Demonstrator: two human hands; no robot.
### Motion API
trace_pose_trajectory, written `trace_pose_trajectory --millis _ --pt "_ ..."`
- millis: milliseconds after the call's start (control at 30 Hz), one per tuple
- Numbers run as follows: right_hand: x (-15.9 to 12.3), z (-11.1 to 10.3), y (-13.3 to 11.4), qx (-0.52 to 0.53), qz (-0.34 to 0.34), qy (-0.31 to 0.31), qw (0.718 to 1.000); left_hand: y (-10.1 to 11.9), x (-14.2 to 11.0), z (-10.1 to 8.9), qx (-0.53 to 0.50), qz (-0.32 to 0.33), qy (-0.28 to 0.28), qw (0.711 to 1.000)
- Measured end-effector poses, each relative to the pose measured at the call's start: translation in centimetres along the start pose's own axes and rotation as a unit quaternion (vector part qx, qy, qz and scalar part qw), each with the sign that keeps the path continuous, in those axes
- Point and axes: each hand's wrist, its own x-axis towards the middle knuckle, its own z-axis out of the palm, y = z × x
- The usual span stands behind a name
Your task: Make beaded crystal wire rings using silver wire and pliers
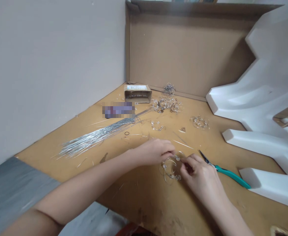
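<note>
**Bench Inspection: Both Hands Together on Beaded Wire Ring**

The left hand [154, 152] and right hand [198, 175] are close together, their fingertips meeting at the upper edge of a thin silver wire ring strung with transparent crystal beads [170, 168]. The ring is held just above the tan fibreboard bench top [139, 200], in front of the person. Just right of the right hand lies a pair of needle-nose pliers with teal handles [229, 174], not held. Further up the bench, left of centre, lies a long bundle of straight silver wires [94, 140]. Beyond it stands an open brown cardboard box [137, 93], beside a heap of loose crystal beads and metal rings [165, 105]. A loose circlet of crystal beads [199, 122] and a short beaded wire strand [157, 126] lie apart on the bench. A white moulded foam packing piece [261, 98] occupies the right side. A pixelated purple item [118, 109] cannot be identified.
</note>
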Motion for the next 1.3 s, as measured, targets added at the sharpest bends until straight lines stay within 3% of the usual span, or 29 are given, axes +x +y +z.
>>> trace_pose_trajectory --millis 400,567,667,733,833,933,1033,1300 --pt "-0.1 -0.2 0.0 0.003 0.002 -0.017 1.000 0.2 0.2 0.8 -0.150 -0.109 0.024 0.982" --pt "-0.2 -0.5 0.1 0.007 -0.002 -0.002 1.000 0.6 0.5 0.8 -0.353 -0.144 0.046 0.923" --pt "-0.1 -0.7 0.2 0.024 -0.006 -0.005 1.000 0.6 0.7 0.1 -0.442 -0.156 0.005 0.883" --pt "-0.1 -0.8 0.2 0.039 -0.008 -0.009 0.999 0.5 0.6 -0.2 -0.459 -0.154 -0.034 0.874" --pt "-0.1 -0.8 0.1 0.054 -0.010 -0.006 0.998 0.5 0.4 -0.1 -0.421 -0.144 -0.054 0.894" --pt "-0.1 -0.6 0.2 0.081 -0.010 -0.009 0.997 0.5 0.2 0.4 -0.332 -0.146 -0.030 0.932" --pt "-0.1 -0.4 0.3 0.122 -0.010 -0.025 0.992 0.4 0.2 0.7 -0.275 -0.134 -0.011 0.952" --pt "0.2 -0.1 0.7 0.190 -0.007 -0.049 0.980 0.1 0.4 1.7 -0.298 -0.152 -0.002 0.943"
